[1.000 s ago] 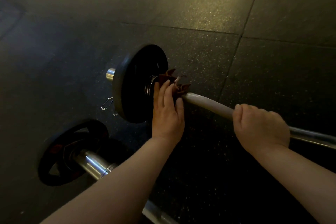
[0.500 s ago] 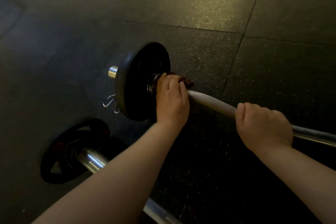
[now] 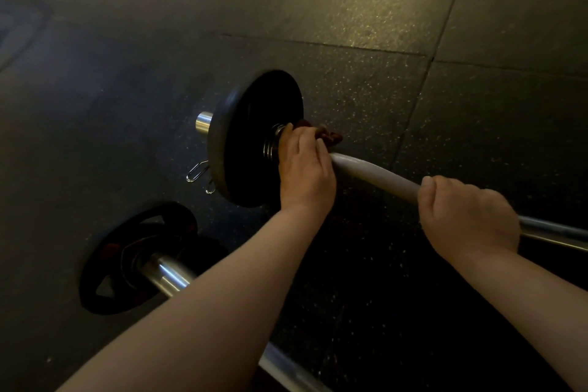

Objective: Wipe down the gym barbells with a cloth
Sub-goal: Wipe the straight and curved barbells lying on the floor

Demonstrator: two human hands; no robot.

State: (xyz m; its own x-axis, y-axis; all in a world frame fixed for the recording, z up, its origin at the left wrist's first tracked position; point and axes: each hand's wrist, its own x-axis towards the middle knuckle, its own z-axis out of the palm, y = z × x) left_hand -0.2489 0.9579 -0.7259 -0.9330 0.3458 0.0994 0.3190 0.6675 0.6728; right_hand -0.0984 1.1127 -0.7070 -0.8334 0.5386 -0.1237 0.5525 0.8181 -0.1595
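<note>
The left hand (image 3: 305, 175) clutches a crumpled brown cloth (image 3: 331, 136) against the pale barbell (image 3: 375, 173), which the right hand (image 3: 467, 216) grips.

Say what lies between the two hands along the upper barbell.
In the head view, only a bare stretch of the pale bar runs between the left hand, which grips the cloth, and the right hand.

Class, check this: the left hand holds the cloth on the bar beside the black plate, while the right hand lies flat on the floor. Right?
One thing is wrong: the head view shows the right hand gripping the bar, not flat on the floor. The left hand does hold the cloth beside the black plate.
</note>
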